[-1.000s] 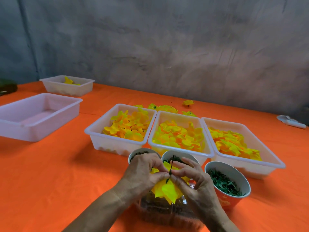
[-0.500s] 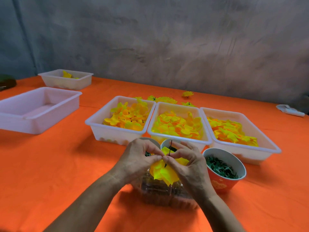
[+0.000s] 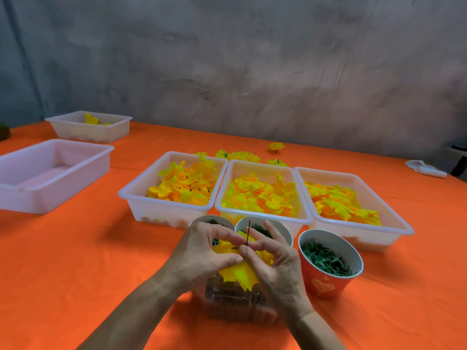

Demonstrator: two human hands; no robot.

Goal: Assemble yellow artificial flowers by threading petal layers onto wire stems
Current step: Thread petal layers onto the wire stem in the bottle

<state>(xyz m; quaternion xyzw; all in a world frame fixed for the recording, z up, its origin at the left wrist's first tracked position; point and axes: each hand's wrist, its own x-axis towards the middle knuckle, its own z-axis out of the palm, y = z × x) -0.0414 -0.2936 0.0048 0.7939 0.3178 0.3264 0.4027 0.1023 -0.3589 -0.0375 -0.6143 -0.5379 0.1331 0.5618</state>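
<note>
We hold the yellow petal layers (image 3: 240, 270) low in front of us, above a clear plastic box (image 3: 237, 306); the dark wire stem (image 3: 248, 232) pokes up through their middle; our left hand (image 3: 202, 251) curls round the petals from the left, our right hand (image 3: 273, 263) pinches the wire at its base. Compared with a second ago the grip is the same, but more wire seems to stand above our fingers; we judge the layer is seating. Around them stand three cups, the red cup (image 3: 328, 263) holding green pieces; behind, three white trays (image 3: 262, 218) of yellow petals; finished flowers (image 3: 240, 155) beyond; an orange tablecloth (image 3: 75, 248), a grey wall (image 3: 252, 72).
</note>
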